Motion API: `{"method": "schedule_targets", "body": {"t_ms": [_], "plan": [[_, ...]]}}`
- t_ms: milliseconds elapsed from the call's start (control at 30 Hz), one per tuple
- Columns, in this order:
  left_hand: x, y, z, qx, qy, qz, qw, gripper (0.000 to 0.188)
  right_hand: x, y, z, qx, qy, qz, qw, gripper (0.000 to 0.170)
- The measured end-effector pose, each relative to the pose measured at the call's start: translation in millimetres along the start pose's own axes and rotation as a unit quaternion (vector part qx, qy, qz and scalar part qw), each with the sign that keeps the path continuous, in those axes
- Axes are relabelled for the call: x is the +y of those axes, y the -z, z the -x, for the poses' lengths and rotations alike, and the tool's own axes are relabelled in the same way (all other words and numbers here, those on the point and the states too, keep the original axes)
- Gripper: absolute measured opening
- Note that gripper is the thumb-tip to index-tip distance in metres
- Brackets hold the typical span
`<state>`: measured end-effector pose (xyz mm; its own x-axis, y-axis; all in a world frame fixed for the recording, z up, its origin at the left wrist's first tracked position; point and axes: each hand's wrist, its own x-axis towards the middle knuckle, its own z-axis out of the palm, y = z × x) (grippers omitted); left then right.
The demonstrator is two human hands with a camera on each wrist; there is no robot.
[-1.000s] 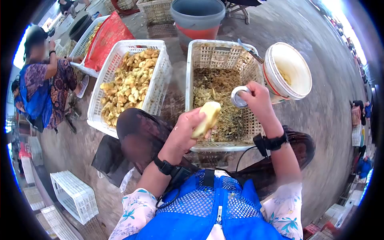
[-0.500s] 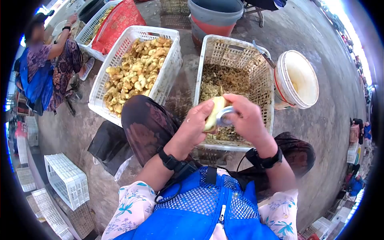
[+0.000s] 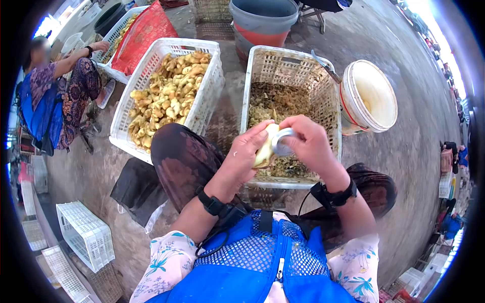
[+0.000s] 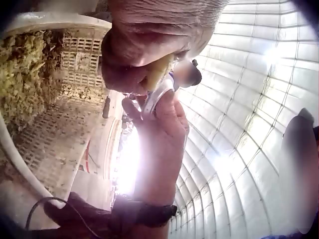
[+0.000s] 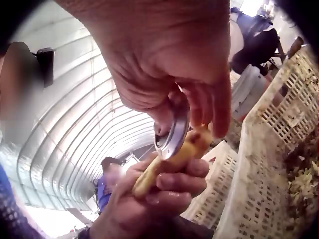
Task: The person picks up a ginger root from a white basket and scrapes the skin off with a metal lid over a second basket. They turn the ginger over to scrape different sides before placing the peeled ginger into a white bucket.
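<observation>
Above the peelings crate, my left hand point(image 3: 242, 155) grips a pale, largely peeled piece of ginger point(image 3: 263, 155), with its fingers wrapped around it. My right hand point(image 3: 314, 145) pinches a ring-shaped metal peeler point(image 5: 180, 130) between thumb and fingers. In the right wrist view the ring's edge lies against the ginger's side, and the fingertips of both hands are close together around it. From the left wrist, much of the ginger is hidden behind the left hand. Below sits a white plastic crate point(image 3: 244, 108) with brownish peelings point(image 3: 278, 98) in it.
A second white crate point(image 3: 119, 113), full of ginger pieces point(image 3: 169, 98), stands to the left. On the right is a white bucket point(image 3: 348, 103), with a knife point(image 3: 326, 65) at the crate's corner beside it. A grey-and-red bin point(image 3: 262, 30) stands behind. Another person point(image 3: 50, 101) sits at far left.
My right hand has brought the peeler leftward from over the crate onto the ginger. The left hand keeps its grip while the ginger has tilted slightly. The head view has shifted a little.
</observation>
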<state>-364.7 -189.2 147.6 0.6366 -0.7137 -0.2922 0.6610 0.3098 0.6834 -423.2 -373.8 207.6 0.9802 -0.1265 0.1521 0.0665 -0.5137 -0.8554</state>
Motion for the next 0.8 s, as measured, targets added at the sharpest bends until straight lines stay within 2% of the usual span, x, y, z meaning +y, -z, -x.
{"method": "schedule_targets", "body": {"t_ms": [100,133,233,267,367,400,500,533,633,667,767,800], "plan": [[8.5,-10.5,8.0,-0.015,0.013,-0.016,1.000,0.048,30.9,27.3,-17.8,0.053,-0.090,0.085,0.991,0.018],[11.3,-15.6,9.7,0.002,0.015,-0.044,0.999,0.047,31.1,36.5,-19.9,0.047,-0.135,0.076,0.987,0.013],[4.1,-7.0,1.9,0.002,-0.021,-0.003,1.000,0.048,17.1,23.7,-8.0,0.030,-0.021,-0.062,0.997,0.012],[2.8,-7.3,0.8,0.009,-0.027,-0.014,0.999,0.049,8.8,18.4,-5.5,0.013,0.073,0.018,0.997,0.017],[1.6,-9.2,-0.8,0.012,-0.024,-0.045,0.999,0.050,-4.3,1.6,0.7,-0.029,0.111,0.089,0.989,0.019],[2.3,-7.3,0.7,0.003,-0.011,-0.052,0.999,0.051,2.1,-7.3,-2.8,0.026,0.078,0.023,0.996,0.016],[10.8,-15.0,8.5,-0.012,0.007,-0.049,0.999,0.052,12.6,23.3,-19.2,0.056,-0.065,0.091,0.992,0.017],[13.9,-19.3,9.9,-0.018,0.010,-0.044,0.999,0.052,25.4,27.3,-25.7,0.105,-0.035,0.077,0.991,0.019],[15.5,-16.9,5.7,-0.028,0.029,0.052,0.998,0.052,23.8,42.3,-22.2,0.071,-0.067,0.032,0.995,0.014],[18.2,-14.4,7.2,-0.048,0.048,0.071,0.995,0.055,17.5,34.7,-16.5,0.065,-0.042,-0.055,0.995,0.010],[16.1,-19.1,6.8,-0.045,0.029,0.030,0.998,0.058,2.4,21.1,-8.5,-0.032,-0.106,-0.153,0.982,0.010],[15.3,-19.4,7.3,-0.050,0.034,0.026,0.998,0.059,4.3,20.5,-10.1,-0.028,-0.085,-0.107,0.990,0.010]]}}
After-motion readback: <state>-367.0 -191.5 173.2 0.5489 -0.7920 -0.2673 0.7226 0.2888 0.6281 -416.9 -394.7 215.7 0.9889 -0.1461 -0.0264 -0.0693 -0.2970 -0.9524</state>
